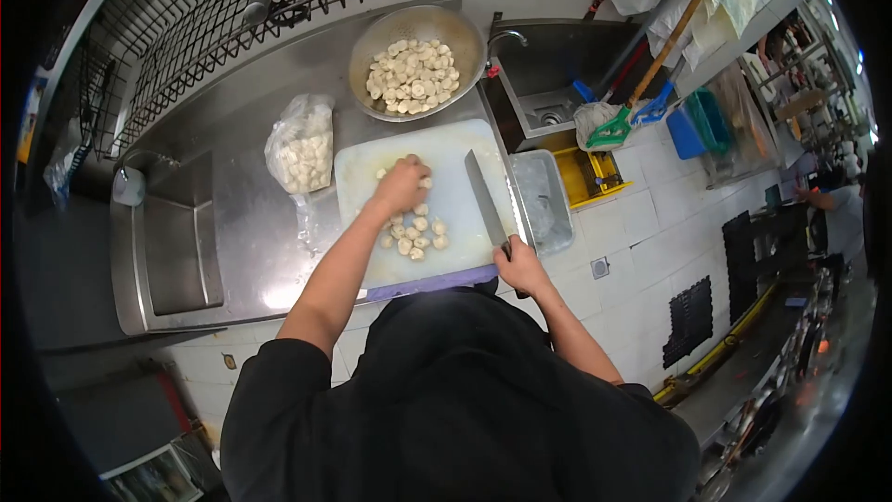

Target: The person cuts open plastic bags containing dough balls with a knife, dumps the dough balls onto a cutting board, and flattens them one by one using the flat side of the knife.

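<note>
A knife (485, 195) with a broad blade lies over the right part of the white cutting board (446, 144), and my right hand (521, 267) is closed round its dark handle. My left hand (402, 187) is over the board's upper left part, fingers bent down among pale round pieces; what they grip, if anything, is hidden. Several more pale pieces (417, 242) lie loose just below that hand. Behind the board a wide metal bowl (364, 40) holds many cut pale pieces. A clear plastic bag (307, 151) of similar pieces rests left of the board.
A steel sink (181, 242) is at the far left and another (548, 110) at the upper right. A wire rack (223, 33) hangs above the counter. Right of the board stand a clear tub (544, 209) and a yellow bucket (581, 177). Another person (844, 218) is at far right.
</note>
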